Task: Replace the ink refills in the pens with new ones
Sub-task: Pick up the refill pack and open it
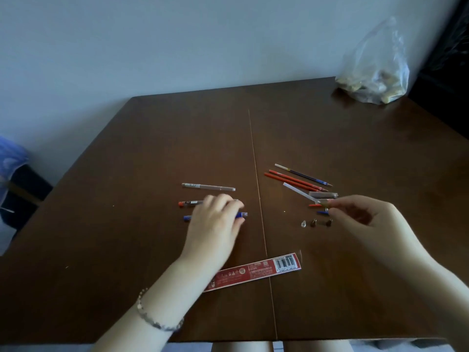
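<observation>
Dim, cool bluish light; the far wall (pixel 177 47) is brightest and the dark bench (pixel 127 161) takes only a dull sheen. Motion blur smears the left hand (pixel 215 221), the right hand (pixel 368 219) and the clear tube (pixel 297 191) it pinches. Wide-angle distortion bows the bench edges, and the far right corner goes black

Left hand (pixel 215 219) left of the table seam (pixel 256 174), palm down, fingers bent downward, blurred, grip unclear. Right hand (pixel 368 219) right of seam, forearm reaching in, thumb and fingertips pinching a thin refill (pixel 299 193).
</observation>
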Demonstrator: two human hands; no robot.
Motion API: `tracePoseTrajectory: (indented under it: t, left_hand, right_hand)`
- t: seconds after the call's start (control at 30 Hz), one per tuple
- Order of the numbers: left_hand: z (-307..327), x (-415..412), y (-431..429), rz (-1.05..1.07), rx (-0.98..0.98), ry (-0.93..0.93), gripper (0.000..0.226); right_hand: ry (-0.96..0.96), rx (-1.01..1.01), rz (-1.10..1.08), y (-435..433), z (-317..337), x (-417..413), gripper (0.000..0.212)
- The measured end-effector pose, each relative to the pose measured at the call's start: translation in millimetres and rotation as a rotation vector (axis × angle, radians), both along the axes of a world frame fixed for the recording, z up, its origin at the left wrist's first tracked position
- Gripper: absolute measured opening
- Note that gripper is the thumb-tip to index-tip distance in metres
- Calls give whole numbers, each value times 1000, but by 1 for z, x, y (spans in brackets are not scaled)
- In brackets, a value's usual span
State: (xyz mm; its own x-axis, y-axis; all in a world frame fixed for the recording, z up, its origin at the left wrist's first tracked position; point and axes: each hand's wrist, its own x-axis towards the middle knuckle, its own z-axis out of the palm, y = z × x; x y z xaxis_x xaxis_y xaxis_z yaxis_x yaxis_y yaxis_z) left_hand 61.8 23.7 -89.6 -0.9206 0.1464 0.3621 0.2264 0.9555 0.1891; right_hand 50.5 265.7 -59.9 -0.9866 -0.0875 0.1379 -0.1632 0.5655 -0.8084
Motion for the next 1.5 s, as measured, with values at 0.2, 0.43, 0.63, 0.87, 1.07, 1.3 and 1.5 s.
tracePoseTrajectory:
  t: [0.2,0.43,0.63,0.87,1.07,1.3,1.5]
  left_hand:
    - [-6,-14,-13,76,-69,-180,27]
    - [14,16,0,-58,315,-86,27]
    - [21,27,1,-61,444,-96,24]
    - [24,28,3,-82,437,-88,24]
    - [26,27,2,-186,242,-65,22]
    - [30,30,25,-295,294,-55,20]
    - [22,29,17,-212,359,-49,22]
  right_hand:
    - [45,80,21,-3,-7,-1,16]
    - [202,109,143,-6,-5,2,18]
    - [258,88,174,-14,-4,4,19]
    - [246,95,176,-14,-3,4,19]
    - [320,274,246,-9,7,6,17]
    - [262,67,325,-43,13,17,25]
    - [-28,-148,134,-34,19,10,21]
